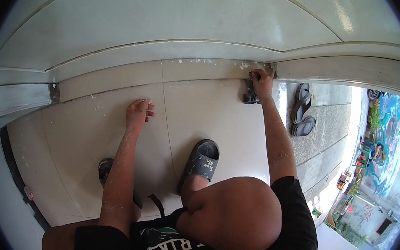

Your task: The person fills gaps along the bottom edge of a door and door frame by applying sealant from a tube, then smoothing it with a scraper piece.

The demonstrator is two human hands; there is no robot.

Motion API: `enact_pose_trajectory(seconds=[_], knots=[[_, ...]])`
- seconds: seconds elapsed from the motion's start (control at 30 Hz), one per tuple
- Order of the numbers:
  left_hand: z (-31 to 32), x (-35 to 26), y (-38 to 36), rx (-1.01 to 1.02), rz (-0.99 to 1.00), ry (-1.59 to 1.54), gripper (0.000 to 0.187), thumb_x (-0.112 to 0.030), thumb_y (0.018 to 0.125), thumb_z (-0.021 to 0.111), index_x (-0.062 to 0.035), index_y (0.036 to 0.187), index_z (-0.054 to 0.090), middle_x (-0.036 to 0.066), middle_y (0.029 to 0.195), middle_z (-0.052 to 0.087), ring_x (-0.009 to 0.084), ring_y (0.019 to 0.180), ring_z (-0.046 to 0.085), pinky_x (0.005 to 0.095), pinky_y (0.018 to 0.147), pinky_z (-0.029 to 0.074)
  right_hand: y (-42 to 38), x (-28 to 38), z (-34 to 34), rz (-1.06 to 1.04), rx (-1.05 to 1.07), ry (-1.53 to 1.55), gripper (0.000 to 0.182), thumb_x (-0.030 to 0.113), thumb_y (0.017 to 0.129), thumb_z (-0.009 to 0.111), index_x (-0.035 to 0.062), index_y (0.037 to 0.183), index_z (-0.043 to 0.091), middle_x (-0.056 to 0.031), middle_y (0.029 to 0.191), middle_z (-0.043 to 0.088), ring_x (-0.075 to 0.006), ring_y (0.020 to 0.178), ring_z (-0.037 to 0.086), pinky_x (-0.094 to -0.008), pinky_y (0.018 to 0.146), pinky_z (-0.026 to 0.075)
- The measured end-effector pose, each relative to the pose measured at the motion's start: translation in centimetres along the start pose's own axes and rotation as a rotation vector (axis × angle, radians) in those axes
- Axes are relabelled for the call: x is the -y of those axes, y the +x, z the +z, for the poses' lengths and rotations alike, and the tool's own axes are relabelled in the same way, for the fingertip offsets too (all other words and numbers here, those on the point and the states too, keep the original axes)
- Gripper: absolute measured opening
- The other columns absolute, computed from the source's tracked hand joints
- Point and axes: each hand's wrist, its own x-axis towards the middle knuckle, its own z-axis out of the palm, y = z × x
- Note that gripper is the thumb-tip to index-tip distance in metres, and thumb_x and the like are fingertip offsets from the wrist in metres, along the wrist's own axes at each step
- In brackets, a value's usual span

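Note:
My right hand [262,85] reaches to the base of the pale panelled wall, its fingers closed at a dark object [249,95] that stands on the tiles by the doorway edge. What its fingertips pinch is too small to make out. Over the tiled floor [115,117], my left hand [139,115] hangs with its fingers loosely curled and slightly apart, holding nothing visible. White specks mark the tile strip [205,69] along the wall's foot.
Grey slippers [201,161] are on my feet. Past the doorway at the right, a pair of sandals [301,105] lies on paving. Farther out, a person sits by a green chair [363,156] near a painted wall [389,141].

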Motion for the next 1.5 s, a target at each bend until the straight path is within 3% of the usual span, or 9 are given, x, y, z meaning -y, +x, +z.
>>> enact_pose_trajectory(seconds=[0.07,0.17,0.5,0.57,0.9,0.97,1.1,1.17,1.5], knots=[[0.0,0.0,-0.1,0.002,0.000,0.002,0.024,-0.025,0.095,0.055,-0.0054,0.102,0.067,0.006,0.089,0.073,0.0136,0.064,0.069,0.0241,0.051,0.046,0.9,-0.2,-0.3,0.122,0.155,0.149,0.016,0.019,0.084,0.071,0.0092,0.097,0.071,-0.0188,0.095,0.068,-0.0397,0.092,0.065,-0.0443,0.081,0.053],[0.0,-0.3,0.0,0.005,-0.005,0.009,0.024,-0.025,0.095,0.055,-0.0054,0.101,0.067,0.006,0.088,0.073,0.0135,0.063,0.069,0.0240,0.051,0.046,1.7,0.5,-0.9,0.248,0.249,0.026,0.015,0.018,0.083,0.070,0.0087,0.094,0.072,-0.0192,0.092,0.070,-0.0398,0.089,0.067,-0.0453,0.078,0.053],[-0.1,-0.6,0.1,0.010,-0.054,0.029,0.025,-0.022,0.093,0.050,-0.0078,0.103,0.068,0.005,0.090,0.073,0.0114,0.066,0.068,0.0225,0.052,0.044,1.2,0.3,0.6,0.189,0.173,-0.025,0.016,0.022,0.085,0.065,0.0081,0.093,0.070,-0.0178,0.092,0.069,-0.0390,0.088,0.066,-0.0484,0.077,0.053],[0.1,-0.5,0.0,0.008,-0.053,0.035,0.025,-0.022,0.093,0.049,-0.0079,0.104,0.068,0.005,0.090,0.073,0.0113,0.066,0.068,0.0223,0.052,0.044,0.9,1.2,0.4,0.045,0.216,-0.041,0.014,0.020,0.085,0.064,0.0072,0.089,0.068,-0.0169,0.092,0.067,-0.0392,0.089,0.065,-0.0486,0.077,0.053],[-0.3,-0.2,0.4,0.020,-0.060,0.020,0.025,-0.021,0.093,0.049,-0.0101,0.103,0.069,0.004,0.091,0.073,0.0110,0.066,0.068,0.0220,0.053,0.043,2.5,0.7,-0.2,0.006,0.361,-0.147,0.014,0.019,0.086,0.061,0.0064,0.088,0.066,-0.0164,0.094,0.066,-0.0407,0.090,0.065,-0.0499,0.077,0.053],[-0.1,-0.4,0.1,0.017,-0.071,0.012,0.025,-0.020,0.093,0.049,-0.0099,0.103,0.069,0.004,0.091,0.073,0.0110,0.066,0.068,0.0222,0.053,0.044,2.7,1.2,0.3,0.128,0.310,-0.156,0.012,0.018,0.085,0.061,0.0066,0.088,0.065,-0.0160,0.096,0.066,-0.0401,0.091,0.064,-0.0495,0.077,0.053],[-0.1,-0.6,0.0,0.009,-0.059,0.013,0.024,-0.020,0.092,0.050,-0.0100,0.103,0.069,0.004,0.092,0.073,0.0111,0.067,0.068,0.0227,0.053,0.044,1.3,2.3,-0.3,0.041,0.307,-0.065,0.014,0.019,0.088,0.062,0.0058,0.090,0.068,-0.0171,0.093,0.067,-0.0399,0.091,0.065,-0.0476,0.078,0.052],[0.1,-0.6,-0.1,0.011,-0.062,0.012,0.025,-0.021,0.092,0.050,-0.0101,0.104,0.069,0.004,0.092,0.073,0.0111,0.067,0.068,0.0228,0.054,0.044,2.2,1.8,-0.1,0.065,0.289,-0.092,0.013,0.019,0.086,0.060,0.0072,0.089,0.066,-0.0139,0.098,0.066,-0.0393,0.092,0.064,-0.0496,0.079,0.052],[-0.2,-0.1,-0.1,0.027,-0.029,0.010,0.027,-0.022,0.093,0.049,-0.0095,0.106,0.068,0.004,0.093,0.073,0.0110,0.069,0.068,0.0232,0.055,0.045,1.1,2.0,0.5,0.210,0.184,-0.088,0.012,0.015,0.087,0.062,0.0050,0.092,0.069,-0.0179,0.093,0.067,-0.0396,0.090,0.065,-0.0455,0.079,0.052]])
